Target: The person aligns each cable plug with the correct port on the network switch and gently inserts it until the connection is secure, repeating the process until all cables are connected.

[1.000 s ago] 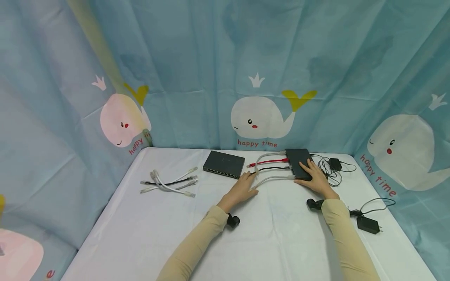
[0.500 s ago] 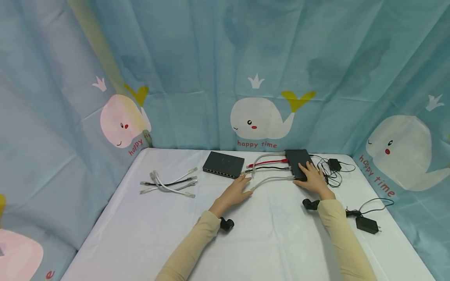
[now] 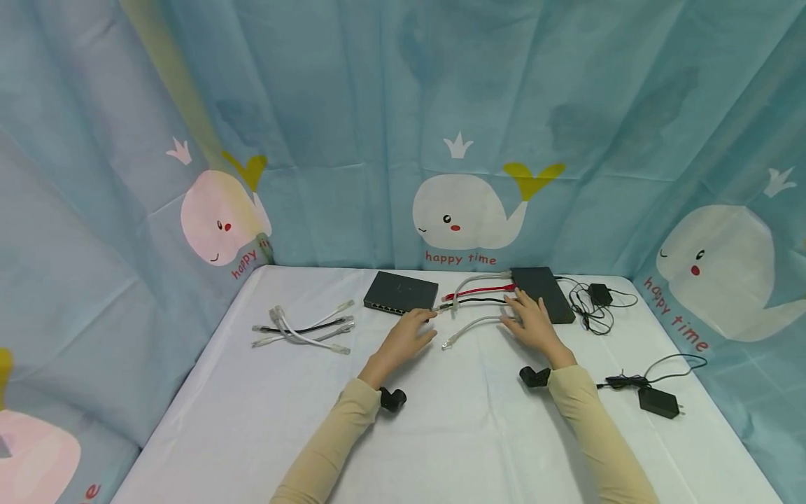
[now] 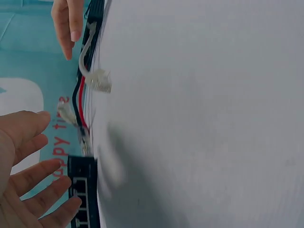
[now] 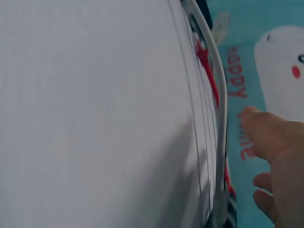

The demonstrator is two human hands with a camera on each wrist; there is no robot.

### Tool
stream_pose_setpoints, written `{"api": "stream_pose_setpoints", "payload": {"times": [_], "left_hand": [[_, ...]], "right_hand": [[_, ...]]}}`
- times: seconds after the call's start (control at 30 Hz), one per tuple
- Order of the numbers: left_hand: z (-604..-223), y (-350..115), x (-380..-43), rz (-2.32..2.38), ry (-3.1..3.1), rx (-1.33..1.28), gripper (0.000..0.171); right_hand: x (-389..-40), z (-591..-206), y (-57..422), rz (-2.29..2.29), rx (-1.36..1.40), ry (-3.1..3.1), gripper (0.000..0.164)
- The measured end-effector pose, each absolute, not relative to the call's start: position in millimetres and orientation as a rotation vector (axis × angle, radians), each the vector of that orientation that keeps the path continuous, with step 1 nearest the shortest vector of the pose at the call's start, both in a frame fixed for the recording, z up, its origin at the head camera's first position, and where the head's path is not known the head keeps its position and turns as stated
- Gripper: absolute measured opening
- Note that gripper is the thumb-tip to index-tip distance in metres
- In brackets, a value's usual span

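Note:
My left hand [image 3: 401, 341] hovers just in front of a black network switch [image 3: 403, 288], its fingers spread and holding nothing. In the left wrist view the fingertips appear close to the row of ports on that switch [image 4: 81, 190]; whether they touch it I cannot tell. My right hand [image 3: 534, 329] has relaxed fingers over the near left edge of a second black box [image 3: 549, 297]. Several network cables run left from that box: a grey one [image 3: 474, 278], a red cable [image 3: 478, 290], a black cable [image 3: 481, 301] and a near grey-white cable [image 3: 466, 329] with its free plug on the table.
A crossed pile of white, grey and black network cables [image 3: 302, 329] lies at the left. A power adapter [image 3: 600, 295] with coiled cord sits right of the second box. Another adapter [image 3: 658, 403] lies nearer at the right. A whale-print curtain [image 3: 352, 140] borders the table.
My right hand has lifted off the second box and moved left and nearer. My left hand has drawn back left, away from the cable ends, leaving the near grey-white plug lying free.

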State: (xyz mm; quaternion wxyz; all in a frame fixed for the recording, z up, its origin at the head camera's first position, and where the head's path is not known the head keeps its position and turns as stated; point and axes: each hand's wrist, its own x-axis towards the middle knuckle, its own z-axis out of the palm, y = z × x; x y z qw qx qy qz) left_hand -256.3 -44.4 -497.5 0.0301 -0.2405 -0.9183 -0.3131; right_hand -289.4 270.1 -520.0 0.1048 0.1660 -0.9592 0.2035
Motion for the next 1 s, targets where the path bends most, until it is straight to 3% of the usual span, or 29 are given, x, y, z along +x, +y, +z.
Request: {"api": "stream_pose_setpoints", "payload": {"times": [0.63,1.0], "left_hand": [[-504,-94,-282,-0.968,-2.829,-0.429,0.045],[-510,-109,-293,-0.661,-2.922,-0.361,0.065]], "right_hand": [[-285,-510,176,0.627,0.856,-2.58,0.047],[-284,-517,134,0.429,0.892,-2.719,0.054]]}}
